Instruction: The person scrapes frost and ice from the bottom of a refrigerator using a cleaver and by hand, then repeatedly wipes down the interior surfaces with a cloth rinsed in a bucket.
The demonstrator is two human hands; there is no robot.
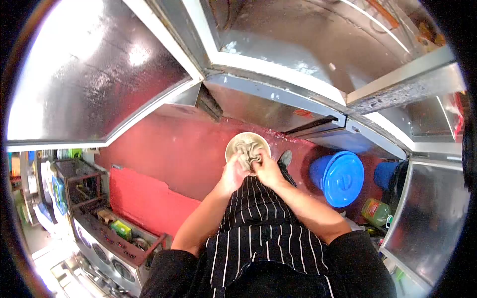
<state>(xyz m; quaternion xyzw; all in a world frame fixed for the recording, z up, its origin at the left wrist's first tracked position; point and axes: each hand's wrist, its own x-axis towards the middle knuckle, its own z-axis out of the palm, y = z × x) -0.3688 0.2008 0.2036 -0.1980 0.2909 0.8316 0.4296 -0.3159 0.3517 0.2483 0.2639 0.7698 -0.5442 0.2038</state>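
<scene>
A crumpled grey-white cloth [250,149] is bunched between my two hands, above a round pale bucket [229,145] low in front of me. My left hand [236,170] has its fingers closed around the cloth's left side. On the other side, my right hand [267,170] grips the cloth with its fingers curled. The hands are close together, over the near rim of the bucket. They hide part of the cloth and of the bucket's inside.
Ahead stands a metal-lined cabinet [283,39], its left door [99,74] and right door [427,208] swung open. A lidded blue bucket [344,180] and a bottle of yellow-green liquid [376,212] stand right on the red floor [174,144]. A stove-like unit [107,248] is at left.
</scene>
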